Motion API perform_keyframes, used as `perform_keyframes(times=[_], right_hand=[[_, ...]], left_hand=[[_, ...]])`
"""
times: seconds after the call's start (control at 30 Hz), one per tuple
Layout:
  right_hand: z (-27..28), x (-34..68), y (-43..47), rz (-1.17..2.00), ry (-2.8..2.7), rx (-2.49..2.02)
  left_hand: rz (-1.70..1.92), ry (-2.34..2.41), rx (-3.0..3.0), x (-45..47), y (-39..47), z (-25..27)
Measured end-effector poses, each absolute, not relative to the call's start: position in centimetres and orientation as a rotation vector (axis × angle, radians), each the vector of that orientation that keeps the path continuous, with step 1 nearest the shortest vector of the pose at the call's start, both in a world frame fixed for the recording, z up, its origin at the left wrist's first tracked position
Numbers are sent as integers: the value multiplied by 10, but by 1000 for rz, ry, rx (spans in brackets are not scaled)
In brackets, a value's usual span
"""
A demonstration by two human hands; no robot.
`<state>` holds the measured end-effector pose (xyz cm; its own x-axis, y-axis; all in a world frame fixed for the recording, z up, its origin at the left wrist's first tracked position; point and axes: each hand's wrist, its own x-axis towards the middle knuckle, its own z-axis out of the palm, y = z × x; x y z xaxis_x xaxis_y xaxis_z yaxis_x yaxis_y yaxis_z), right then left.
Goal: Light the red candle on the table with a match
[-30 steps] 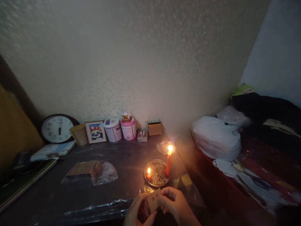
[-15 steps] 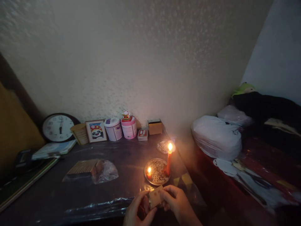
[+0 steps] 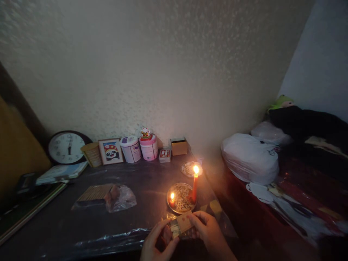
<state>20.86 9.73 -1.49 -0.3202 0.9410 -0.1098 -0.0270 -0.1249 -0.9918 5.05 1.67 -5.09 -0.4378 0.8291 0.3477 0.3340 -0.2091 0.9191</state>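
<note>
Two hands at bottom centre work one matchbox (image 3: pixel 181 225): left hand (image 3: pixel 157 242) pinches the sleeve, right hand (image 3: pixel 208 232) grips the half-slid tray, so keep it level, slide slowly, and stay below the lit candles (image 3: pixel 194 185) on the metal dish (image 3: pixel 181 198).

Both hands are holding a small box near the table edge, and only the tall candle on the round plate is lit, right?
Not quite. In the head view both candles burn: the tall candle and the short candle on the round plate. Left hand and right hand hold the small box.
</note>
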Motion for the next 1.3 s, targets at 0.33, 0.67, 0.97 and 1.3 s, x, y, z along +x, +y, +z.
perform_keyframes(times=[0.33,0.67,0.97,1.3], right_hand=[[-14,207,90,1453,-1511,-1167],[8,205,63,743,-2272,-815],[-1,207,66,709,-2380,-853],[2,209,65,818,-2366,-817]], left_hand=[[1662,1458,1278,50,22,-69],[1463,1435,1505,56,18,-56],[1338,1470,1533,62,17,-50],[1351,1450,1525,65,17,-52]])
